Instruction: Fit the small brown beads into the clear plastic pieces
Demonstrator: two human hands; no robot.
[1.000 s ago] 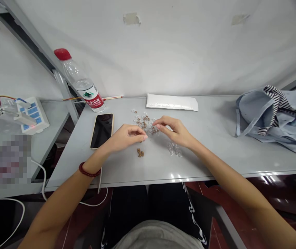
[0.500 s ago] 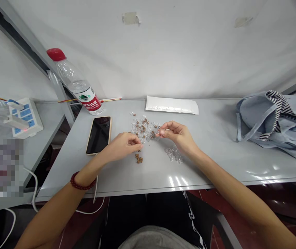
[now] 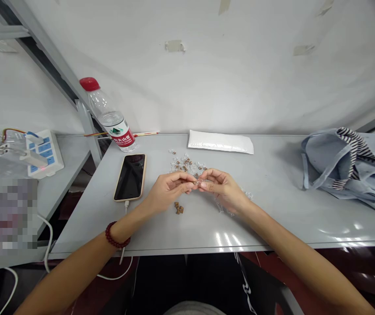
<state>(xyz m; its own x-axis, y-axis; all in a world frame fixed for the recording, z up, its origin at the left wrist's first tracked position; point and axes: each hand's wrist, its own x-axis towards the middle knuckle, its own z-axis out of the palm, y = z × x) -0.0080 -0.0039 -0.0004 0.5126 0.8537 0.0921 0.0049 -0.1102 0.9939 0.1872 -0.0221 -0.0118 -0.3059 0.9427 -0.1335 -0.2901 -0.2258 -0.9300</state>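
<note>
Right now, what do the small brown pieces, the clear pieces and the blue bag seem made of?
Small brown pieces: perhaps cork or wood, judging by their matte tan look; too small to be sure.
Clear pieces: glass or clear plastic, glossy and see-through with bright highlights; I cannot tell which.
Blue bag: probably woven cloth, matte, as it slumps in soft folds.

On table (image 3: 161,236): bottle (image 3: 121,136) far left, phone (image 3: 130,177) nearer; pile of small pieces (image 3: 186,162) centre, packet (image 3: 220,142) beyond it, blocks (image 3: 181,210) nearer; bag (image 3: 371,170) right.
</note>
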